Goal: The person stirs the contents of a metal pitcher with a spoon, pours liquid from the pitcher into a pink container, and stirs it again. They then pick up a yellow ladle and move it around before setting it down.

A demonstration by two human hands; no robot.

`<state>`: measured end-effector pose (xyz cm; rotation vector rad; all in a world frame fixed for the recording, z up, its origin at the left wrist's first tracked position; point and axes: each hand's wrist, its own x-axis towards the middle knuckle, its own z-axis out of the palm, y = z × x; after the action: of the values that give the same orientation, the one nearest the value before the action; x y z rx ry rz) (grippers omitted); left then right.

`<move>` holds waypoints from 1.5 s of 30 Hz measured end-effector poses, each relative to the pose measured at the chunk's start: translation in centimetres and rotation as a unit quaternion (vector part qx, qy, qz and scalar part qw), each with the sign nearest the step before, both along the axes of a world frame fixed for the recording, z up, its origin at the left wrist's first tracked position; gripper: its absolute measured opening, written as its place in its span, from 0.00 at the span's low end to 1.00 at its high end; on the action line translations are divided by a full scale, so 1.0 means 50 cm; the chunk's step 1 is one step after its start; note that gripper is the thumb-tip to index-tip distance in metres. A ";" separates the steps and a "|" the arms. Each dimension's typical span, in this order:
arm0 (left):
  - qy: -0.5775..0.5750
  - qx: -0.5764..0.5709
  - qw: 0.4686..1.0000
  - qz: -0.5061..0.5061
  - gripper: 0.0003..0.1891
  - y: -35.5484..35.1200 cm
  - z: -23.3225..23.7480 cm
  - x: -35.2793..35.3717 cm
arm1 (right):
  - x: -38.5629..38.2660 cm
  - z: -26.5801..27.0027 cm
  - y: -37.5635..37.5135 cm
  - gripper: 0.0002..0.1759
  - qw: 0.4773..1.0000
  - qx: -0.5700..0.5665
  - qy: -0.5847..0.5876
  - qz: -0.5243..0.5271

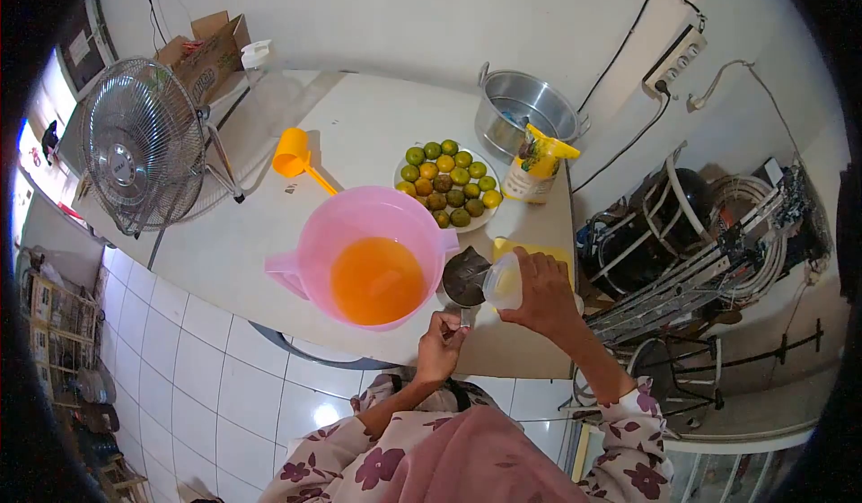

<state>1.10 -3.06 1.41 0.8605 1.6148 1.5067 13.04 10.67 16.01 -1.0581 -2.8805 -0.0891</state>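
Note:
My left hand (440,347) is closed on the handle of a small metal cup (466,276) at the table's front edge. My right hand (541,295) grips a translucent plastic container (504,284), tilted with its rim at the cup's right side. Whether anything flows between them is too small to tell. Left of the cup stands a pink pitcher (314,243) with orange liquid (377,280) in it. Behind the cup, green and orange citrus fruits (452,177) fill a white plate (486,218). A yellow item (539,250) lies partly hidden behind my right hand.
An orange-yellow dipper (292,153) lies behind the pitcher. A metal fan (144,148) and a spray bottle (257,58) stand at the left. A metal pot (527,113) and a yellow-and-white pouch (536,169) stand at the back right.

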 end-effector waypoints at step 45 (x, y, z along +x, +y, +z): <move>-0.015 -0.003 1.000 0.005 0.11 -0.005 -0.007 0.000 | -0.023 0.010 0.006 0.56 0.997 0.049 -0.060 0.026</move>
<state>1.12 -3.31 1.04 0.8238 1.6040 1.5149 11.87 10.99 16.50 -0.9936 -2.9727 -0.2969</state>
